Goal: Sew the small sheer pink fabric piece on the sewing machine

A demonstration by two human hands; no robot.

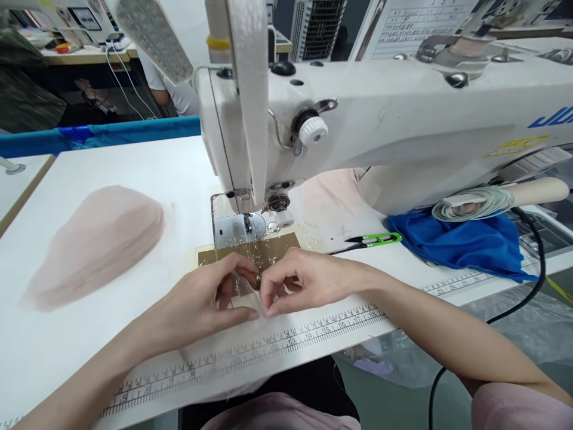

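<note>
A pale, see-through piece of thin material (244, 288) lies between the two hands, at the table's front edge, just in front of the needle area of a large white sewing machine (349, 134). The right hand (290, 283) has its thumb and forefinger pinched together on it, apparently to keep so flimsy a piece under control. The left hand (219, 298) is curled beside it, thumb and forefinger spread around its other side; I cannot tell whether those fingers grasp it or only steady it. Working low and close to the body likely keeps both hands clear of the needle.

Beneath the fingers, a flat brown rectangular sheet (280, 246) lies against the shiny metal needle plate (230, 230). A printed black-and-white ruler strip (290, 343) runs along the front of the white table (183, 164), probably for measuring at hand. A soft heap of sheer pale-pink fabric (105, 239) rests to the left, well apart from the needle. Green-handled thread snips (380, 239) lie to the right, seemingly within easy reach, near a crumpled bright-blue cloth (456, 242).
</note>
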